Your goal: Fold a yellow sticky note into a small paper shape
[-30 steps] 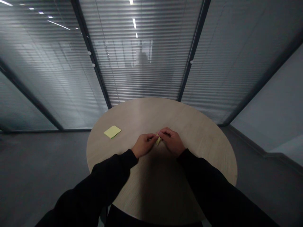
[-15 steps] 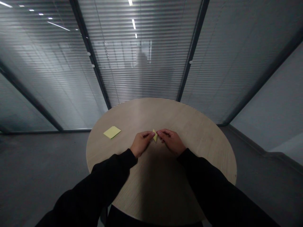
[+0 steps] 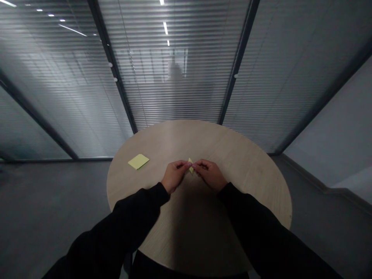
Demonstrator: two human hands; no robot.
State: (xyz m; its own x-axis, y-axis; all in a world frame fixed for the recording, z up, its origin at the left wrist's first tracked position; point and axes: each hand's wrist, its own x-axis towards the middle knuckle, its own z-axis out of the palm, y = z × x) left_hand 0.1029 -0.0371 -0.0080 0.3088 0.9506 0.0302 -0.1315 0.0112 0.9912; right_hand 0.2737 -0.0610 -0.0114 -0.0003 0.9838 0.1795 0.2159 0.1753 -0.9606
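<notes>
**At a round wooden table [image 3: 200,139], two hands pinch a paper fold**

A yellow paper square [image 3: 138,161] lies flat on the tabletop, well left of the work. The left hand [image 3: 174,176] and right hand [image 3: 210,175] close narrowly from opposite sides, their fingertips holding the small folded yellow paper [image 3: 191,166] between them, apparently off the tabletop.

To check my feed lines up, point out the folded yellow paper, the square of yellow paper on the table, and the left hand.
folded yellow paper [image 3: 191,166], head view, on its exposed middle between the fingertips
square of yellow paper [image 3: 138,161], head view, on the centre of its upper face
left hand [image 3: 174,176], head view, on the back of the hand
</notes>
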